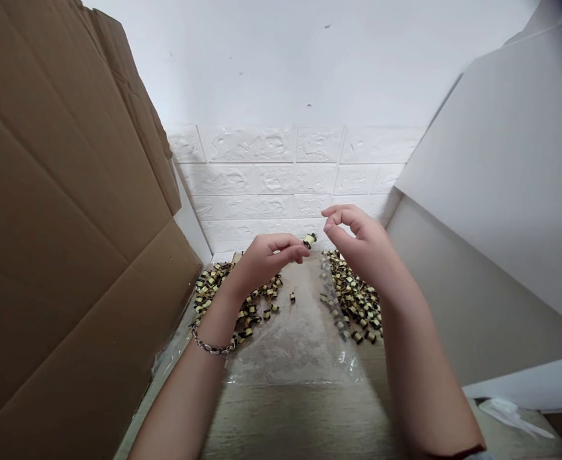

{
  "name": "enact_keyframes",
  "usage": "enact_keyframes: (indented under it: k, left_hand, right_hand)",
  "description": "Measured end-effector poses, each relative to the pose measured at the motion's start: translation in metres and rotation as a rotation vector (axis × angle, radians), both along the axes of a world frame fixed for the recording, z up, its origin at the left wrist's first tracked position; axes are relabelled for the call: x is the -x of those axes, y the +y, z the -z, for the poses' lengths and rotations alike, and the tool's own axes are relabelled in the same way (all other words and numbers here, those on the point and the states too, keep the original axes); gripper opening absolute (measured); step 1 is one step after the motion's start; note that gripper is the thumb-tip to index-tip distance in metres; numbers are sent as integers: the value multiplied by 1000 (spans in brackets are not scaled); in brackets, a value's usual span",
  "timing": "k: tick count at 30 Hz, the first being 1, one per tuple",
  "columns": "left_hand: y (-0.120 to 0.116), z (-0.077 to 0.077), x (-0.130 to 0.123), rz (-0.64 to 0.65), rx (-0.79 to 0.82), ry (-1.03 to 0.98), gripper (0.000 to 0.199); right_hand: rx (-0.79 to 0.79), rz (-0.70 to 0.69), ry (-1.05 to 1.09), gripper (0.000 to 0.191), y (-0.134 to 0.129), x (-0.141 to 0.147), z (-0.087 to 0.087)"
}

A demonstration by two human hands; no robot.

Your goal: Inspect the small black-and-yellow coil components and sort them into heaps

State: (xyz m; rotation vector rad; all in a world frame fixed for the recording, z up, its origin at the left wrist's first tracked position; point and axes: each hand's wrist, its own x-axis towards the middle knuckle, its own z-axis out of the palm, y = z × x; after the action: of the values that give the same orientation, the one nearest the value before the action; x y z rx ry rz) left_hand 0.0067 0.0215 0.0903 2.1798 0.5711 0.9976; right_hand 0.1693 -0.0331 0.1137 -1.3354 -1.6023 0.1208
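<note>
My left hand (274, 252) pinches a small coil (310, 241), yellow around its middle and black at the ends, between thumb and fingertips. To the right and slightly higher, my right hand (355, 233) has its thumb and index finger pressed together; anything between them is too small to make out. Many similar coils (257, 306) lie loose below my left hand, some with thin leads. A second pile of coils (357, 303) lies under my right wrist. One lone coil (292, 298) rests between the piles.
A clear plastic sheet (290, 358) covers part of the wooden table (300, 421). Tall cardboard (70, 191) walls off the left, and a white panel (501, 191) the right. White brick-patterned wall (271, 179) stands behind. A white strip-like item (513, 412) lies at lower right.
</note>
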Motion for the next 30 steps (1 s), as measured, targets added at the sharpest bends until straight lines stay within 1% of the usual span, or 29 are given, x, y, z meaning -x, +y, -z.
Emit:
enact_keyframes:
  k: [2, 5, 9, 12, 14, 18, 22, 30]
  left_hand:
    - [0, -1, 0, 86, 59, -47, 25]
    - [0, -1, 0, 181, 155, -115, 24]
    - [0, 1, 0, 278, 323, -231, 26]
    - [-2, 1, 1, 309, 429, -259, 25]
    - [-3, 1, 1, 342, 484, -298, 25]
    - [-5, 1, 1, 453, 550, -392, 26]
    - [-4, 1, 0, 459, 566, -424, 25]
    - [-4, -1, 1, 352, 535, -432, 26]
  right_hand:
    - [-3, -17, 28, 13, -1, -2, -2]
    - [11, -44, 57, 13, -5, -3, -4]
    - [15, -87, 58, 14, -11, -2, -6]
    - [17, -121, 51, 13, -16, -1, -7]
    - [11, -134, 44, 13, -20, 1, -7]
    - [-16, -154, 27, 12, -25, 3, -8]
    - [-32, -154, 10, 12, -26, 4, -8]
    - [-125, -142, -53, 8, -26, 3, -5]
